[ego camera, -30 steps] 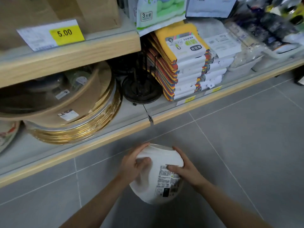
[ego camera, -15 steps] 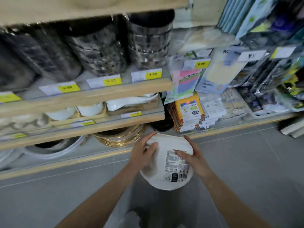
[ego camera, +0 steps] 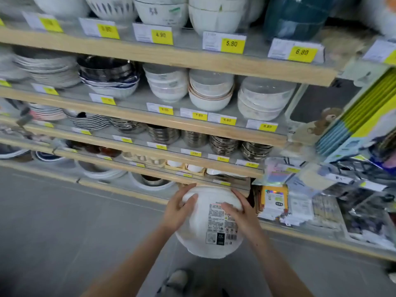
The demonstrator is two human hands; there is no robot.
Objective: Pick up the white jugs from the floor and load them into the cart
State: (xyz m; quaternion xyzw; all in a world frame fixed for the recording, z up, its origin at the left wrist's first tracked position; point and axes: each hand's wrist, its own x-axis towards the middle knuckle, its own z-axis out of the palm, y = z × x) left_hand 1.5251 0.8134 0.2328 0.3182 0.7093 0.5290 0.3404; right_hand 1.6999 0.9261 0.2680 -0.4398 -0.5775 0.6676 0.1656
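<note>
A round white jug [ego camera: 199,239] with a printed label and barcode hangs in the air in front of me, well above the grey floor. My left hand [ego camera: 177,209] grips its left side, thumb on top and fingers wrapped over the rim. My right hand [ego camera: 240,213] holds the right side, its fingers lying across the label. The jug's bottom faces me, and its top and handle are hidden. No cart is in view.
Wooden shelves [ego camera: 171,56] stacked with bowls, plates and steel dishes fill the view ahead, with yellow price tags along their edges. Packaged goods [ego camera: 276,202] sit on the low shelf at right. Grey tiled floor [ego camera: 64,232] lies at left; my shoe [ego camera: 177,279] shows below.
Both hands have lifted the jug from floor level up to shelf height. The view has risen, so upper shelves of bowls now show.
</note>
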